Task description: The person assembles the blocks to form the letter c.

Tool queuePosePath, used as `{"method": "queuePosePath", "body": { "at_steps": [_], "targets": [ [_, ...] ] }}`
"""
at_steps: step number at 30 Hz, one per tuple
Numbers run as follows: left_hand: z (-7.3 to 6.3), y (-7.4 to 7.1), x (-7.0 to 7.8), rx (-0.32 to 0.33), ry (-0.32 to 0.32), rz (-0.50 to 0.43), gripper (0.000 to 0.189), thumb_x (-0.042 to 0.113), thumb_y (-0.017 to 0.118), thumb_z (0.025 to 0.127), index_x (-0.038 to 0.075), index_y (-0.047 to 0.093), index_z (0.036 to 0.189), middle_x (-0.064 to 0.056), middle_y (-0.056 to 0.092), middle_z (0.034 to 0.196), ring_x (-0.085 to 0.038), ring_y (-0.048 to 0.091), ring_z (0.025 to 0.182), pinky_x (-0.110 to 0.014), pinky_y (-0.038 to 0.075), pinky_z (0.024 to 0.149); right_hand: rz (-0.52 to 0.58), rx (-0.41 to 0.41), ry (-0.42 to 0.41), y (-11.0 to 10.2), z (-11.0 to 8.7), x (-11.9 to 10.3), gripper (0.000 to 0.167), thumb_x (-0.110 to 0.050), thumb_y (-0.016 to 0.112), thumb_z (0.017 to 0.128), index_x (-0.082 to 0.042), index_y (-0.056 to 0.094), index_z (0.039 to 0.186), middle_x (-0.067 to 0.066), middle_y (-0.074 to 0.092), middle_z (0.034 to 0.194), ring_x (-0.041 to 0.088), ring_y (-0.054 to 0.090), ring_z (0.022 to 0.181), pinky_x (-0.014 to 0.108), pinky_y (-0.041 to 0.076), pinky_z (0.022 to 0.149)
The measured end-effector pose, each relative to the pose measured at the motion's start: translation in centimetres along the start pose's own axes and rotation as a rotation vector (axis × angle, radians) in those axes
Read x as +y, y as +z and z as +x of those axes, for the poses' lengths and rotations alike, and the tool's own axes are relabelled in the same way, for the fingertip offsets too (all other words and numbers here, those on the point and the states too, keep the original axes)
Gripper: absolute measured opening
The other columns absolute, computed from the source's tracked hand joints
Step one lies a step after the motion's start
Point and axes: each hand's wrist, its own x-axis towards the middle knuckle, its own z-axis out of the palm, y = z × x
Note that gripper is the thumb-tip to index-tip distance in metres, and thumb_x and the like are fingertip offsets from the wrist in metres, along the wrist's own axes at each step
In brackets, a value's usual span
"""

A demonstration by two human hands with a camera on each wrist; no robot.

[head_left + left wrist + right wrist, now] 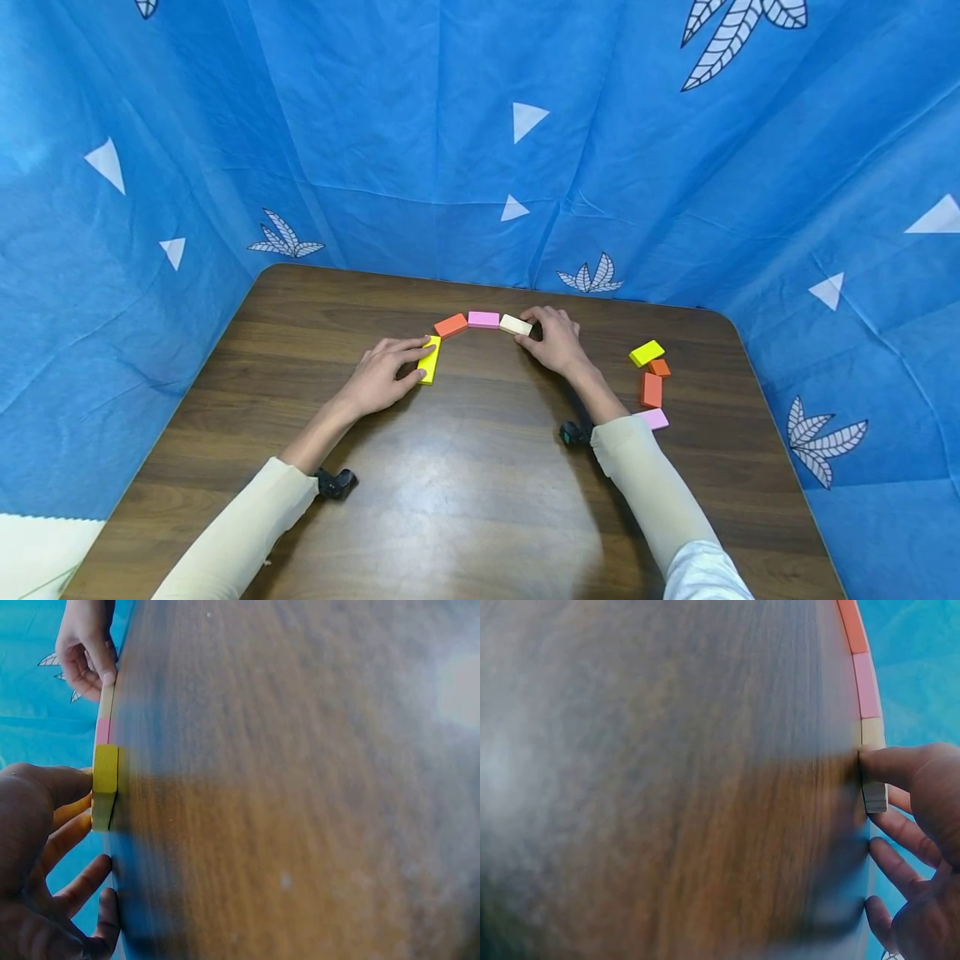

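In the head view, an orange block (451,326), a pink block (483,320) and a cream block (514,325) lie end to end in a shallow arc on the wooden table (480,517). At the arc's left end is a yellow block (429,364), turned towards the person. My left hand (380,377) pinches this yellow block, thumb at its near end and fingers at its far end. The right hand (558,342) pinches the cream block by its long sides; in the right wrist view the thumb (889,763) presses its near side.
Right of the right forearm lie a yellow block (647,353), a small orange block (660,368), a larger orange block (652,390) and a pink block (656,418), partly covered by the sleeve. A blue patterned curtain (375,150) surrounds the table's back and sides.
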Motion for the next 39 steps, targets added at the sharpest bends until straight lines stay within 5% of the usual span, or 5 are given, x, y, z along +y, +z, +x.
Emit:
{"method": "queuePosePath", "body": {
  "at_steps": [9,16,25,31,39],
  "targets": [
    [0.0,-0.1,0.1,-0.002,0.0,-0.01,0.051,0.03,0.071,0.105,0.023,0.061,0.155,0.002,0.053,0.167,-0.034,0.051,0.147,-0.061,0.044,0.104,0.04,-0.031,0.005,-2.0,-1.1,1.5,0.046,-0.032,0.081,0.098,-0.011,0.068,0.136,0.014,0.071,0.13,0.039,0.056,0.127,0.064,0.038,0.107],
    [0.1,0.0,0.1,-0.006,0.006,-0.008,0.05,0.031,0.07,0.106,0.024,0.061,0.155,0.002,0.053,0.167,-0.035,0.051,0.148,-0.062,0.044,0.105,0.096,-0.024,0.044,-6.2,-3.6,5.5,0.04,-0.025,0.076,0.102,-0.007,0.069,0.136,0.019,0.066,0.141,0.043,0.051,0.138,0.063,0.039,0.118],
    [0.0,0.0,0.0,-0.003,0.008,-0.01,0.051,0.03,0.071,0.105,0.022,0.061,0.155,0.001,0.053,0.167,-0.036,0.051,0.146,-0.062,0.043,0.104,0.047,0.0,0.126,-10.8,-7.9,10.5,0.033,-0.017,0.068,0.106,-0.005,0.068,0.137,0.025,0.062,0.146,0.048,0.048,0.136,0.07,0.039,0.112],
    [0.0,-0.1,0.0,0.0,0.013,-0.011,0.051,0.03,0.071,0.105,0.022,0.061,0.155,0.0,0.054,0.166,-0.037,0.05,0.147,-0.063,0.044,0.103,0.04,-0.002,0.18,-12.1,-10.3,12.8,0.04,-0.002,0.057,0.104,-0.002,0.063,0.145,0.031,0.053,0.156,0.051,0.044,0.132,0.073,0.039,0.108],
    [-0.1,-0.1,0.0,-0.003,0.009,-0.02,0.051,0.029,0.071,0.105,0.023,0.061,0.155,0.0,0.054,0.167,-0.036,0.05,0.147,-0.064,0.043,0.104,0.038,-0.052,0.172,-12.1,-11.1,14.1,0.053,-0.007,0.064,0.104,-0.002,0.053,0.155,0.033,0.042,0.164,0.055,0.037,0.139,0.078,0.033,0.113]
  ]
}}
